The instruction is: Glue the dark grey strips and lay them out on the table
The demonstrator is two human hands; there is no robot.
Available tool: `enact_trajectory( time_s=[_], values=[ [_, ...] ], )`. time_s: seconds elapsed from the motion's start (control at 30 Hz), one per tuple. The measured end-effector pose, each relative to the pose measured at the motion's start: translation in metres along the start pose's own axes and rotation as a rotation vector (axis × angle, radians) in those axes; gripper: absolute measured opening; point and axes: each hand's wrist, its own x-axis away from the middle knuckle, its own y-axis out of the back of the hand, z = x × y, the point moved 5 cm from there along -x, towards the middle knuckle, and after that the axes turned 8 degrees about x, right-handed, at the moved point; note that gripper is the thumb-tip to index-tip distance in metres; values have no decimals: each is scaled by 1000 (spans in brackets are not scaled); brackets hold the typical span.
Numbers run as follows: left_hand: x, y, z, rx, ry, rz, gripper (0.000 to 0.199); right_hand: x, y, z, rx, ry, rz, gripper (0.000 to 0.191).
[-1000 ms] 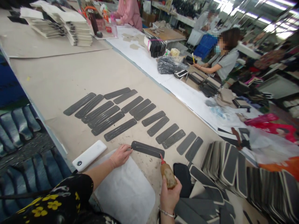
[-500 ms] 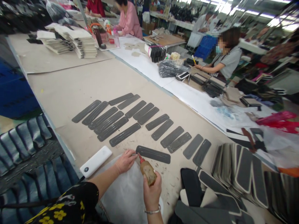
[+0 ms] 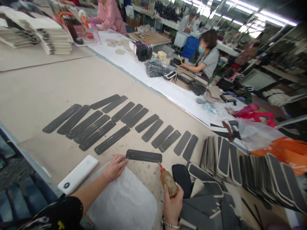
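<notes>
A dark grey rounded strip lies crosswise on the beige table, with shiny lines along it. The fingers of my left hand are pressed together at its left end; whether they pinch the strip is too small to tell. My right hand is wrapped round a brown glue bottle, whose red nozzle points at the strip's lower right corner. Beyond it, several similar strips lie in slanting rows, many glossy on top.
A white power bank sits left of a translucent sheet. Stacks of edged grey pieces stand at the right. A person in grey works across the white-covered table.
The bottle in my right hand has moved from the strip's left end to its right end. My left hand stays at the left end. The camera view has shifted.
</notes>
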Motion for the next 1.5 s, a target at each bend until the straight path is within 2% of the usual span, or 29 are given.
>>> enact_trajectory(
  time_s=[0.1,0.23,0.4,0.57,0.7,0.83,1.03,1.2,1.33,1.43,1.5],
  values=[
    [1,-1,1,-13,5,4,29,-6,2,2,-26,-34,-10,64],
    [0,0,0,-23,8,-3,29,-18,-5,12,-77,-12,-13,64],
    [-1,1,-1,-23,-2,-12,29,-27,-11,15,-27,-12,-6,65],
    [-2,1,-1,-30,-2,8,30,-13,0,7,-30,-59,0,66],
    [-2,4,-4,-27,13,8,31,7,6,14,1,-71,19,70],
    [-3,8,-9,-14,21,14,32,23,-10,39,-15,-54,86,73],
    [-5,10,-11,35,42,20,34,38,-59,88,-129,80,264,65],
    [-6,13,-14,97,65,23,33,40,-86,110,-137,180,310,61],
    [-6,14,-15,121,103,31,27,44,-90,109,-102,209,320,62],
    [-5,13,-14,122,107,35,26,46,-82,101,-87,216,299,62],
    [-5,13,-14,128,106,38,28,43,-72,94,-63,172,263,64]
  ],
)
